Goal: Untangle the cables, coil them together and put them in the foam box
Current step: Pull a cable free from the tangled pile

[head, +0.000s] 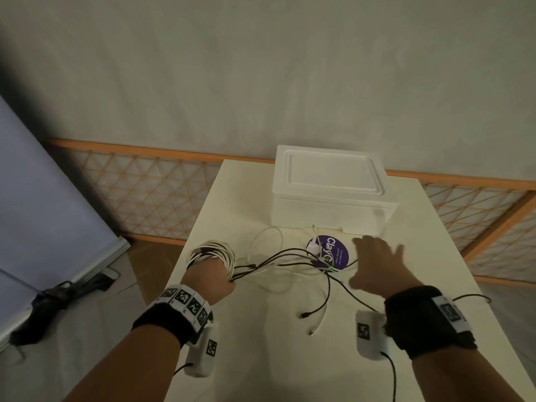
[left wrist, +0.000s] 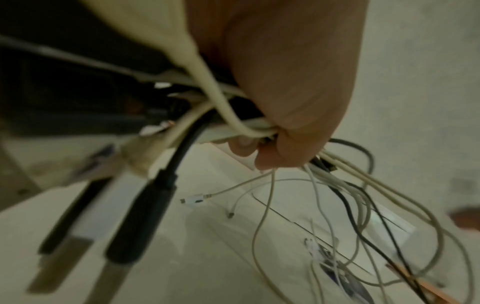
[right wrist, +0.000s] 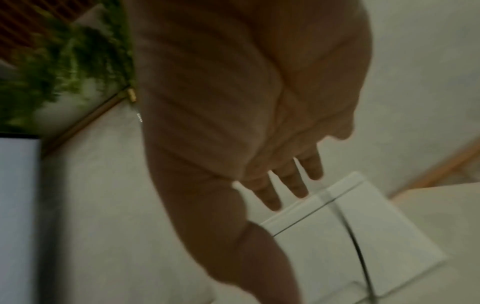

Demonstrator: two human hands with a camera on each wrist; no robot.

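Note:
White and black cables are wound in a coil (head: 213,252) around my left hand (head: 216,278), which grips the bundle (left wrist: 249,131) in a fist at the table's left edge. Loose black and white cable strands (head: 293,264) trail right from that fist across the table, ending in free plugs (head: 306,314). My right hand (head: 374,262) hovers with fingers spread and straight over the strands' right end, holding nothing, just in front of the foam box (head: 330,192). The white foam box stands at the table's far side with its lid on (right wrist: 345,230).
A round purple sticker (head: 332,252) lies on the white table (head: 261,358) under the strands, in front of the box. An orange lattice fence (head: 150,192) runs behind the table. A bluish panel (head: 43,198) leans at the left, with dark gear (head: 52,303) on the floor.

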